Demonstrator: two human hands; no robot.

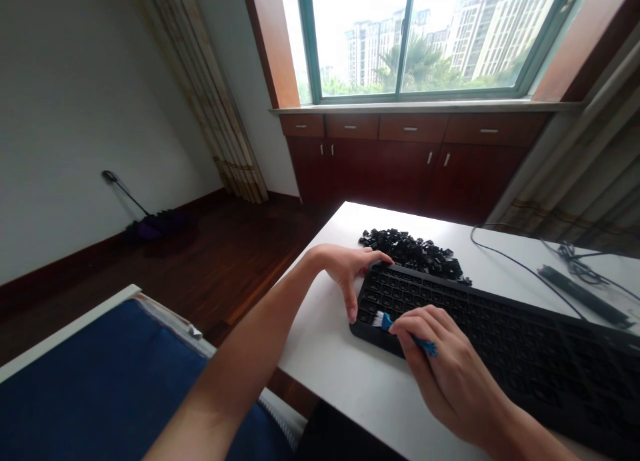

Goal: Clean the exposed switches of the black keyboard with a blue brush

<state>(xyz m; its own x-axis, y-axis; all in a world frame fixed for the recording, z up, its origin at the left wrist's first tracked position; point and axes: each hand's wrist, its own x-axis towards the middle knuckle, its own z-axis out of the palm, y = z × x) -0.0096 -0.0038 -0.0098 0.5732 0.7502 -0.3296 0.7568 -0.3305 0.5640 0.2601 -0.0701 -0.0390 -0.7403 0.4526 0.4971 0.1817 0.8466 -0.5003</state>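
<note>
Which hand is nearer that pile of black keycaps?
Left. The left hand sits right beside the keycaps, at the keyboard's edge; the right hand is farther away, over the keyboard, holding a blue brush.

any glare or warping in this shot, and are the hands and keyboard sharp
Head view: the window glares, its sky washed out; the wide lens bends the cabinets and tilts the room; the keyboard, left hand, right hand and blue brush look fairly sharp, with no obvious motion blur.
</note>
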